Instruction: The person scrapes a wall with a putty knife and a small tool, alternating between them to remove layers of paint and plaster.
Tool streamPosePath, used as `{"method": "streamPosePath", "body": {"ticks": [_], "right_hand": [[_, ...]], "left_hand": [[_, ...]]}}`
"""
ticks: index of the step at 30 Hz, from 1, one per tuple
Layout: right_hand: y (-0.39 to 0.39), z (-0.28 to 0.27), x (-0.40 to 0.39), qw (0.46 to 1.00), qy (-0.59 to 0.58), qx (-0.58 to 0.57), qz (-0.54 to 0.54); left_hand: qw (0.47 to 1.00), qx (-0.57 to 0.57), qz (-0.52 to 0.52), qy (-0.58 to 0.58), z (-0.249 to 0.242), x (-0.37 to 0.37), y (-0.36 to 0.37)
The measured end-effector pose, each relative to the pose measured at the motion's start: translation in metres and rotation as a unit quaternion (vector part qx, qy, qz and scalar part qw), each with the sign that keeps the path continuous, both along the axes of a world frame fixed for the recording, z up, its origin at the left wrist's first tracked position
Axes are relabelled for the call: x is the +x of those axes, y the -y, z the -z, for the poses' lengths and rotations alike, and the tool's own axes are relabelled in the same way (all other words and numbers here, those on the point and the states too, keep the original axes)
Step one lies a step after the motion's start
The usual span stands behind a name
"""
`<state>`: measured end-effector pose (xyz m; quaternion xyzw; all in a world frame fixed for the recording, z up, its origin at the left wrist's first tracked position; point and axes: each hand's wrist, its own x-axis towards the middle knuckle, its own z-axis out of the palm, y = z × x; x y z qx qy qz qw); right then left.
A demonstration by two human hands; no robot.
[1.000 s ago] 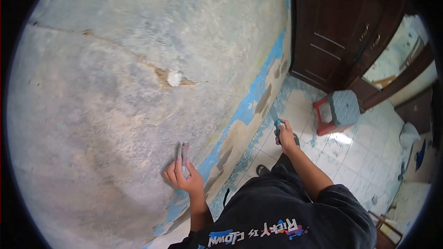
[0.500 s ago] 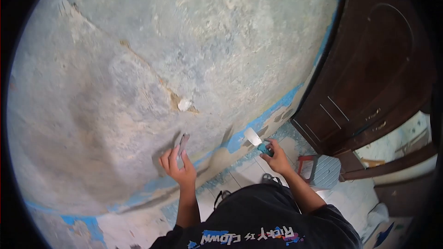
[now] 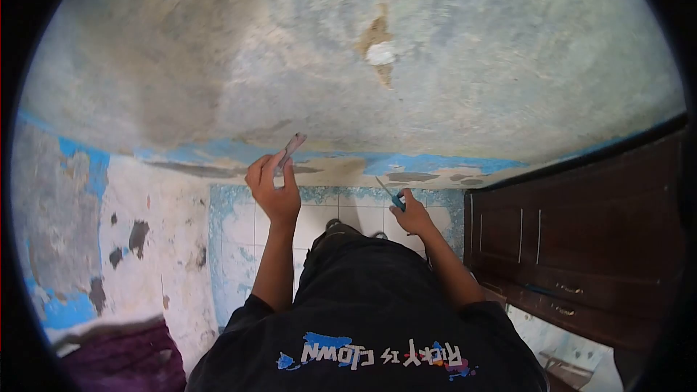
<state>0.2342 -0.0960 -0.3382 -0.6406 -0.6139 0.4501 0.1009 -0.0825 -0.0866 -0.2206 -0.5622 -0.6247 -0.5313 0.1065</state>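
Observation:
My left hand (image 3: 276, 187) is closed around a thin, greyish-pink flat piece (image 3: 292, 147) with a dark tip. I cannot make out its exact kind. It stands up from between thumb and fingers, in front of the wall's lower part. To the right, my right hand (image 3: 411, 215) grips a putty knife (image 3: 398, 202) by its teal handle, the blade seen nearly edge-on and pointing up and left. Ahead is the rough grey wall (image 3: 290, 65). A brown gouge in it holds a lump of white filler (image 3: 380, 53), well above both hands.
A dark wooden cabinet (image 3: 581, 218) stands along the right side. Blue paint remnants (image 3: 450, 165) run along the wall's base above white floor tiles (image 3: 363, 221). Purple cloth (image 3: 127, 359) lies at the lower left, below a patchy side wall (image 3: 174, 239).
My view has swung left, so the filler and crack sit higher and further right. The putty knife's blade has turned from broadside to nearly edge-on. Both hands keep their grips.

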Motion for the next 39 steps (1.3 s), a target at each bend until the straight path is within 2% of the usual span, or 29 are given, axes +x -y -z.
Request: {"method": "streamPosePath", "body": {"ticks": [4, 8, 14, 17, 21, 27, 32, 37, 39], "right_hand": [[-0.03, 0.063, -0.028, 0.999, 0.033, -0.001, -0.009], [-0.038, 0.08, -0.05, 0.999, 0.031, 0.011, 0.006], [-0.039, 0.057, -0.075, 0.982, 0.093, 0.13, 0.098], [-0.045, 0.047, -0.069, 0.977, 0.085, 0.174, 0.091], [-0.058, 0.033, -0.076, 0.981, 0.139, 0.118, 0.064], [-0.049, 0.041, -0.078, 0.976, 0.107, 0.162, 0.094], [-0.058, 0.055, -0.08, 0.98, 0.122, 0.146, 0.061], [-0.046, 0.04, -0.077, 0.98, 0.081, 0.154, 0.094], [-0.055, 0.04, -0.082, 0.979, 0.11, 0.159, 0.07]], "left_hand": [[1.0, 0.014, -0.007, -0.005, -0.005, -0.007, -0.006], [1.0, 0.005, 0.023, -0.009, 0.0, -0.016, -0.02], [0.998, -0.004, 0.069, -0.003, 0.009, -0.025, -0.037], [0.996, -0.029, 0.084, -0.018, 0.011, -0.03, -0.028], [0.993, -0.014, 0.116, -0.022, 0.007, -0.026, -0.037], [0.992, 0.011, 0.122, -0.022, 0.009, -0.031, -0.041], [0.994, -0.013, 0.109, -0.027, 0.02, -0.041, -0.038], [0.993, -0.019, 0.102, -0.055, 0.018, -0.051, -0.044], [0.994, -0.021, 0.093, -0.054, 0.019, -0.052, -0.046]]}}
